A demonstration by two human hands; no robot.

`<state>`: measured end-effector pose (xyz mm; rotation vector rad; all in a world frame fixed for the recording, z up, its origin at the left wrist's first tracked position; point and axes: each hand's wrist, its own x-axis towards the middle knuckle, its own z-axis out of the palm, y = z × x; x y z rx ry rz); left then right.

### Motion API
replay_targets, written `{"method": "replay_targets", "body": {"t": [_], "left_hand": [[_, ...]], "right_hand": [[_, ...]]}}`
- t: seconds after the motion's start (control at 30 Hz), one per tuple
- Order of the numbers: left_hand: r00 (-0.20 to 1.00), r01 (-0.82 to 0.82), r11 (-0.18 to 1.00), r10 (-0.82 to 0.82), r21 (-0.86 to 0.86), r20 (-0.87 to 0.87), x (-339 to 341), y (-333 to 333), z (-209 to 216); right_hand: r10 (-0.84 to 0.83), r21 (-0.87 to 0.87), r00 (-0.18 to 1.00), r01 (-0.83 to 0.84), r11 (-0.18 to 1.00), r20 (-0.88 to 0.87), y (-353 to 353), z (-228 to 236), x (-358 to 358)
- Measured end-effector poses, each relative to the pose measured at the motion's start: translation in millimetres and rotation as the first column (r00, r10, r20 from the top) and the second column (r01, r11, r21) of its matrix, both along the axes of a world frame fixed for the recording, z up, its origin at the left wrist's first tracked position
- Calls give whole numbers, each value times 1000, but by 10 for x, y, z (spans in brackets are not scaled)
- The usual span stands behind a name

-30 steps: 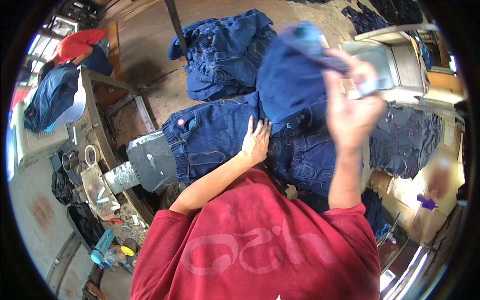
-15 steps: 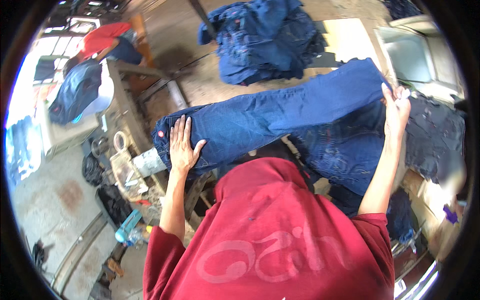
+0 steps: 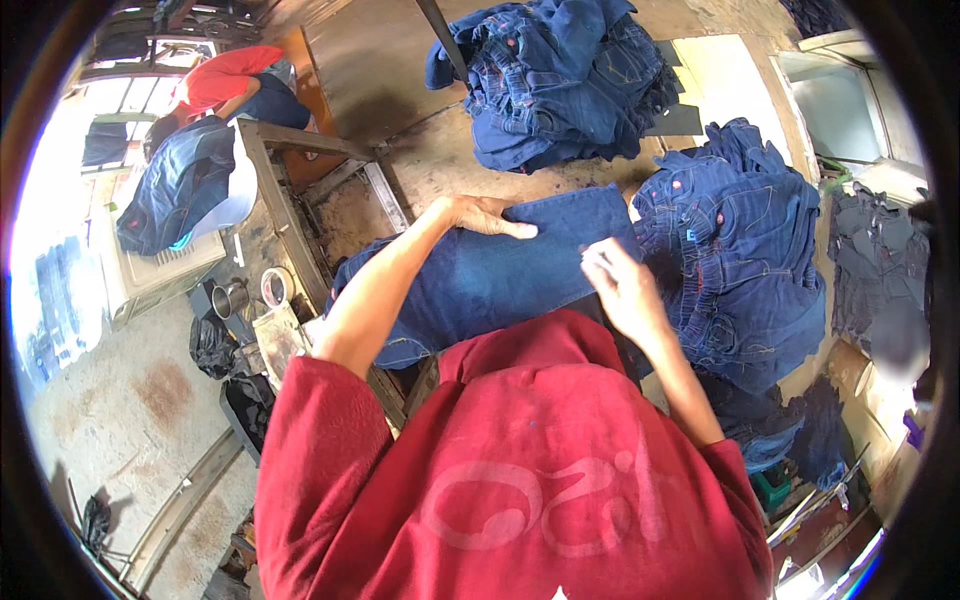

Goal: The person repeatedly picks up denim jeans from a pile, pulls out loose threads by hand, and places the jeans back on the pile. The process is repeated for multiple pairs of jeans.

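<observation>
A pair of dark blue jeans (image 3: 450,290) lies doubled over in front of me, shorter and thicker at its right part. My left hand (image 3: 485,214) rests across the far edge of the jeans, thumb apart from the fingers and lying on the cloth. Close to the right end of the jeans, my right hand (image 3: 625,290) is closed, with a small whitish thing at its fingertips that is too small to name. Whether those fingers touch the cloth, I cannot tell. My left forearm crosses over the left part of the jeans.
Right of the jeans stands a stack of jeans (image 3: 740,250); a larger pile (image 3: 560,85) lies beyond. At left are a wooden frame (image 3: 265,190), a tape roll (image 3: 277,287) and a metal cup (image 3: 229,297). A person in red (image 3: 215,80) bends at far left.
The jeans were stretched out long to the right; now that end is folded back leftward. My right hand came in toward the middle. My left hand moved right and away from me.
</observation>
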<state>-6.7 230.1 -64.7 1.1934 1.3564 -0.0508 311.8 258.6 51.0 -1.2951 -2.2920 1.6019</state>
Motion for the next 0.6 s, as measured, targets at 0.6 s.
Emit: {"method": "replay_targets", "body": {"t": [0.6], "left_hand": [[951,-310,825,276,473,141,-169,3,-630]], "right_hand": [[-105,530,986,21,848,129,-535,-577,-912]]}}
